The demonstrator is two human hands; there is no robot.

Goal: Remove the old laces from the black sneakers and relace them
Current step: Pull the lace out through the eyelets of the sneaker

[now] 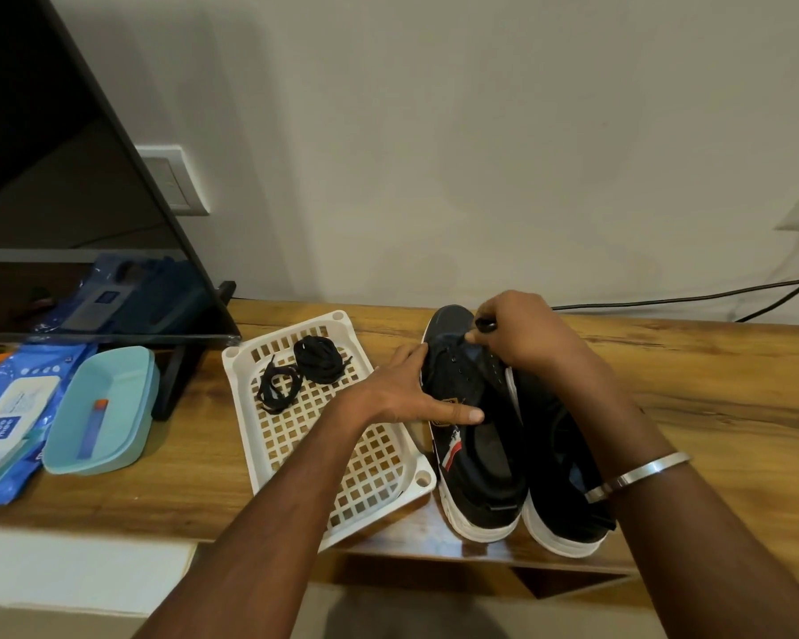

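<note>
Two black sneakers with white soles stand side by side on the wooden table, toes pointing away from me: the left sneaker (473, 435) and the right sneaker (559, 458). My left hand (407, 394) rests on the left sneaker's side, fingers straight, thumb along its tongue. My right hand (522, 334) is over the toe end of the left sneaker and pinches a black lace (485, 325) at the eyelets. Two bundles of black laces (296, 371) lie in a white plastic basket (379, 472) to the left of the shoes.
A teal dish (107, 408) holding a small tube and a blue wipes pack (10, 417) lie at the left. A tilted television (65, 177) stands over the table's left end. Cables (711, 295) run along the wall at the right.
</note>
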